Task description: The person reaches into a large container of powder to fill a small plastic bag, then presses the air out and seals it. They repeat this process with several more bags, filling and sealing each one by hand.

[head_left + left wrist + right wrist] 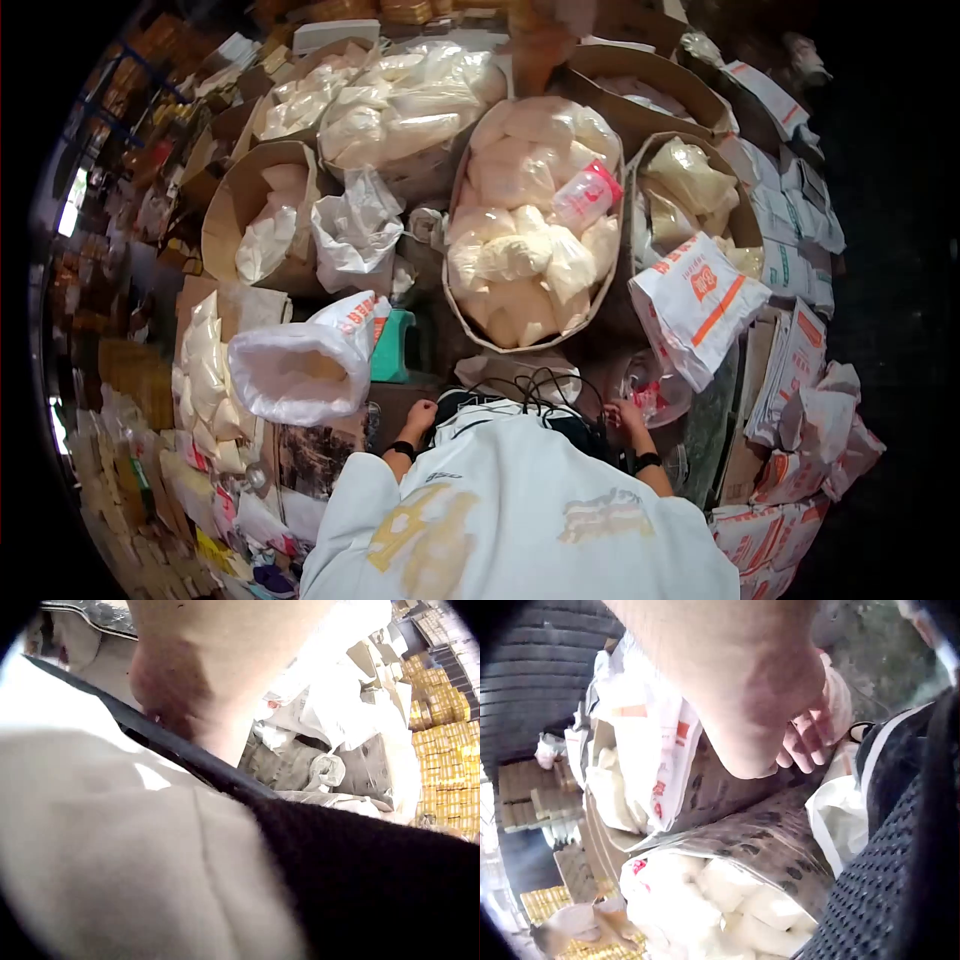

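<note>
My left hand (418,420) hangs loosely beside my dark shorts, near the mouth of a white woven sack (300,375). In the left wrist view, the forearm and a black strap hide most of it. On the other side, my right hand (625,415) is held low next to a clear plastic bag (672,392) with red print. Its fingers (804,742) show loosely extended in the right wrist view, with nothing between them. Ahead of me stands a tall oval carton (455,300) packed with clear bags of pale cream contents; a red-and-clear packet (588,195) lies on top.
More open cartons with bagged pale contents, such as one at the left (225,225) and one at the right (750,215), surround the middle one. A green plastic stool (395,350) is beside the sack. Printed white sacks (700,305) lean at the right, with folded stacks (790,530) below.
</note>
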Tool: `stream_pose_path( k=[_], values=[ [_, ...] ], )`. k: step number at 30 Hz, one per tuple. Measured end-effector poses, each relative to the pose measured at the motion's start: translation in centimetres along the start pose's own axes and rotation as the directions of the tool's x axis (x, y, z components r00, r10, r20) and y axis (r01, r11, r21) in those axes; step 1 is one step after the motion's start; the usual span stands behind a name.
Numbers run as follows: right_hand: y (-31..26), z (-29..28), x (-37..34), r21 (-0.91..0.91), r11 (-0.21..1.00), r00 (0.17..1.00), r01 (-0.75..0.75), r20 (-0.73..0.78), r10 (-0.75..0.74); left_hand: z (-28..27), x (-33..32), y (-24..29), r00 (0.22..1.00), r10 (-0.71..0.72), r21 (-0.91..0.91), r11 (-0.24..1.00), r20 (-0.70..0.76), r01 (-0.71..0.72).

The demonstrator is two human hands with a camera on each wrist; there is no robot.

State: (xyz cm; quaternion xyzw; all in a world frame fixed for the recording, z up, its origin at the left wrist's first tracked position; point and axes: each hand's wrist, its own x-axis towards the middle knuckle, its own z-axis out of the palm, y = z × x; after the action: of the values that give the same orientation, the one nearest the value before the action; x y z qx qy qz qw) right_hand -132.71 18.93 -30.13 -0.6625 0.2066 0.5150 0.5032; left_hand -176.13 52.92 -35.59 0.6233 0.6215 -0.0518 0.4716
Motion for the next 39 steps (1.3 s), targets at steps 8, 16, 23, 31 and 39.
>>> stream_pose_path(
  k=[8,16,23,31,39],
  values=[
    [-6.2,-0.7,2.7,-0.308,0.887,0.939,0.344,0.125,-0.321,0.2,-0.3,-2.4,0.996,-0.044,-0.155,0.987,-0.072,0.033],
    [-15.4,6.4,1.0,-0.63,0.371,0.68,0.682,0.358,-0.641,-4.3,-6.6,0.1,0.984,-0.007,-0.261,0.964,-0.18,-0.041],
    [-20.4,16.8,-0.3,-0.557,0.35,0.65,0.753,0.545,-0.53,-8.0,-4.0,2.9,0.982,0.107,-0.285,0.947,-0.157,-0.149],
    [-25.6,27.7,3.4,-0.6,0.029,0.454,0.8,0.572,-0.683,-10.1,4.5,16.2,0.962,0.264,-0.251,0.938,0.071,-0.239],
    [-23.9,35.7,7.4,-0.836,-0.305,0.539,0.455,0.532,-0.653,-9.5,12.6,27.7,0.796,0.513,-0.03,0.846,0.321,-0.532]
  ],
)
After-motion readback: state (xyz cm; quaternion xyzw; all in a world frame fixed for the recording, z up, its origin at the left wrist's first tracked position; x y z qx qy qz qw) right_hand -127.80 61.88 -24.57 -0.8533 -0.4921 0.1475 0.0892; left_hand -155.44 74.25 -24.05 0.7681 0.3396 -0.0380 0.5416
